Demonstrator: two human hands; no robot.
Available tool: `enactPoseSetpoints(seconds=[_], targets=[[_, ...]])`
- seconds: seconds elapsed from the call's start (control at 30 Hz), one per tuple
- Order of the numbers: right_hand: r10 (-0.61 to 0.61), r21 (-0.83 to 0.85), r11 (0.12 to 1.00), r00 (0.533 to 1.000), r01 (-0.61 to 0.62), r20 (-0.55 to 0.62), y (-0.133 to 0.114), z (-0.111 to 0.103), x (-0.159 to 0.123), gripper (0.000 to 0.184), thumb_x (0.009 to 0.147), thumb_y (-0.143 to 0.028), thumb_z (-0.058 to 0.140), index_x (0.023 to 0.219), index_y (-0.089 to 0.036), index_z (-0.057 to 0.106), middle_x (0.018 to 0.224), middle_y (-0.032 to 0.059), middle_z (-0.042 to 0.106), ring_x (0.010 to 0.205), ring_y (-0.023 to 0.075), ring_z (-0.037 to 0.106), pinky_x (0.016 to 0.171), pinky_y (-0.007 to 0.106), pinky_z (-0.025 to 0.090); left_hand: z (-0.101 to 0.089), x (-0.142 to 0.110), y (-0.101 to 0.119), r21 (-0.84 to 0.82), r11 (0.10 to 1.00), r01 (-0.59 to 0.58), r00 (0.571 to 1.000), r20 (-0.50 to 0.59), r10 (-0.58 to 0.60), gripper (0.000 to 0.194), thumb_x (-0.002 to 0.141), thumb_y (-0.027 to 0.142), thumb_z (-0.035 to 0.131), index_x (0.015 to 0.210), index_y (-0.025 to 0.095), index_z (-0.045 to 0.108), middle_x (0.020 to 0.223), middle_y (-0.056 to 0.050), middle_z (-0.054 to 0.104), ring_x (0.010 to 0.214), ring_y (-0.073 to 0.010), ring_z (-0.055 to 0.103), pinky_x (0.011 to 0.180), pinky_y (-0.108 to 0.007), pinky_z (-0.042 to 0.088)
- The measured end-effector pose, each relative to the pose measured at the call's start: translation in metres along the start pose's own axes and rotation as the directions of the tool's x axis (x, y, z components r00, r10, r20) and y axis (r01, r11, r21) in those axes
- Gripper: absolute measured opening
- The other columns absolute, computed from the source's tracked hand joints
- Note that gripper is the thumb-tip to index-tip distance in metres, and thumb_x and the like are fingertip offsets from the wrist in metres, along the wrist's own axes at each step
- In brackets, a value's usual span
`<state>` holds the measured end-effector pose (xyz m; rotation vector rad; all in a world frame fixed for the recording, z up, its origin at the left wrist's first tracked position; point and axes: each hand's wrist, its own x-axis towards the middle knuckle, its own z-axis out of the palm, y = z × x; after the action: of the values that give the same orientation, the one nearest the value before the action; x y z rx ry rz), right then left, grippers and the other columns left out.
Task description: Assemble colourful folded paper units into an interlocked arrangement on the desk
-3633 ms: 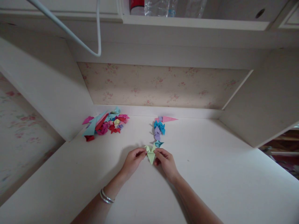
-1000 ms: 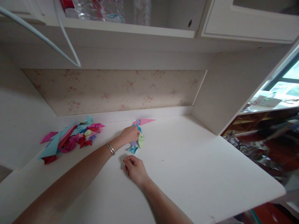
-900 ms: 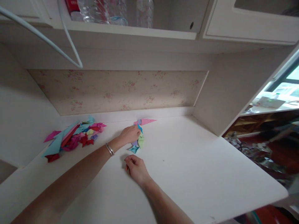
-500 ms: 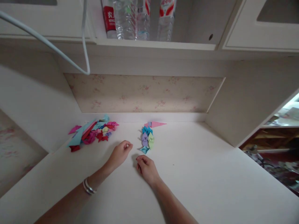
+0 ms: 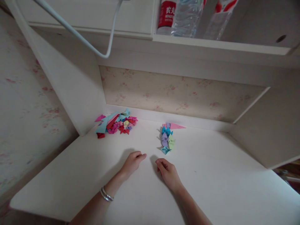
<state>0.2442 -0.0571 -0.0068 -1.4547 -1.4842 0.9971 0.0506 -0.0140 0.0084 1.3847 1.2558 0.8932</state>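
Observation:
My left hand (image 5: 133,162) is closed, fingers curled in and thumb along the top, over the white desk. My right hand (image 5: 168,172) rests near it on the desk, also closed, its thumb against the bent fingers. No object shows in either hand. Just beyond the right hand lies a small teal folded paper piece (image 5: 165,150). Behind it sit a purple folded paper piece (image 5: 164,139) and a light green one (image 5: 171,142) side by side, then blue folded pieces (image 5: 167,131). A pink paper cone shape (image 5: 177,126) lies at the back.
A heap of colourful folded papers (image 5: 114,123) lies at the desk's back left. Above hangs a shelf (image 5: 211,45) with plastic bottles (image 5: 186,18). A white cable or tube (image 5: 77,32) loops down at upper left. Side panels (image 5: 77,81) bound the white desk (image 5: 217,193).
My view has swung left, so everything sits farther right in the picture. My left hand has drawn slightly back and its fingers have curled in more. The papers stay put.

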Motion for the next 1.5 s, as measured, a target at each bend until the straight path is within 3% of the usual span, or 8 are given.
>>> enactPoseSetpoints(seconds=[0.27,0.37,0.5,0.7,0.87,1.13,1.3,1.5], targets=[[-0.041,0.097,0.995,0.998,0.036,0.049,-0.034,0.032,0.039,0.032,0.087,-0.047,0.049,0.083,-0.018,0.062,0.066,-0.0011,0.059,0.054,0.0117,0.051,0.052,0.023,0.04,-0.007,0.006,-0.002,-0.156,0.984,0.087,0.994,0.082,-0.075,0.032,0.076,0.041,0.054,0.059,0.02,0.037,0.045,0.01,0.027,0.04,-0.0062,0.026,0.043,-0.022,0.015],[-0.158,-0.141,0.976,0.985,0.167,0.072,-0.055,0.054,0.083,0.033,0.092,-0.041,0.039,0.096,-0.019,0.062,0.077,0.0011,0.064,0.06,0.0126,0.057,0.056,0.024,0.045,-0.008,0.01,-0.003,-0.204,0.968,0.142,0.988,0.087,-0.127,0.019,0.074,0.031,0.049,0.061,0.021,0.039,0.046,0.01,0.026,0.039,-0.0064,0.023,0.041,-0.023,0.013],[-0.294,-0.548,0.757,0.935,0.355,0.199,-0.079,0.083,0.139,0.032,0.093,-0.027,0.034,0.102,-0.019,0.063,0.106,0.0072,0.064,0.091,0.0167,0.061,0.081,0.029,0.046,-0.008,0.011,-0.006,-0.1,0.99,0.104,0.994,0.051,-0.099,0.017,0.068,0.022,0.046,0.055,0.02,0.035,0.047,0.009,0.024,0.041,-0.0068,0.025,0.043,-0.024,0.013],[-0.282,-0.611,0.593,0.846,0.525,0.452,-0.091,0.127,0.176,0.025,0.083,-0.027,0.052,0.102,-0.027,0.067,0.14,0.0024,0.043,0.104,0.0213,0.057,0.086,0.035,0.047,-0.003,0.017,-0.015,0.041,0.997,-0.059,0.998,0.031,0.058,0.019,0.07,0.022,0.046,0.052,0.017,0.045,0.051,0.005,0.036,0.052,-0.0091,0.033,0.049,-0.023,0.022],[-0.23,-0.667,0.537,0.851,0.516,0.472,-0.09,0.145,0.185,0.034,0.085,-0.026,0.047,0.115,-0.029,0.062,0.131,0.0065,0.05,0.104,0.0259,0.057,0.083,0.041,0.049,-0.004,0.022,-0.022,-0.031,0.996,-0.089,0.996,0.03,0.089,0.024,0.076,0.026,0.045,0.062,0.013,0.06,0.059,0.0,0.053,0.063,-0.0136,0.045,0.057,-0.024,0.033],[-0.306,-0.621,0.636,0.888,0.459,0.343,-0.095,0.125,0.154,0.045,0.088,-0.043,0.05,0.131,-0.029,0.047,0.129,0.0043,0.052,0.1,0.0187,0.059,0.082,0.031,0.047,-0.004,0.016,-0.021,0.07,0.989,-0.129,0.98,0.164,0.116,0.02,0.073,0.025,0.05,0.061,0.012,0.06,0.055,0.002,0.05,0.057,-0.0122,0.042,0.054,-0.023,0.03],[-0.337,-0.235,0.91,0.94,0.34,0.058,-0.079,0.088,0.114,0.03,0.089,-0.036,0.052,0.114,-0.022,0.06,0.11,0.0045,0.064,0.079,0.0132,0.062,0.075,0.027,0.048,-0.004,0.013,-0.015,0.065,0.989,-0.129,0.975,0.188,0.115,0.025,0.077,0.033,0.051,0.059,0.015,0.052,0.053,0.004,0.041,0.054,-0.0108,0.037,0.052,-0.023,0.024],[-0.119,0.137,0.982,0.987,0.133,-0.103,-0.049,0.022,0.048,0.034,0.089,-0.048,0.048,0.106,-0.021,0.059,0.09,0.0035,0.066,0.064,0.0141,0.063,0.061,0.028,0.05,-0.009,0.004,0.004,0.014,0.993,-0.119,0.977,0.183,0.114,0.034,0.082,0.046,0.051,0.065,0.017,0.047,0.057,0.006,0.038,0.054,-0.0094,0.036,0.05,-0.022,0.027]])
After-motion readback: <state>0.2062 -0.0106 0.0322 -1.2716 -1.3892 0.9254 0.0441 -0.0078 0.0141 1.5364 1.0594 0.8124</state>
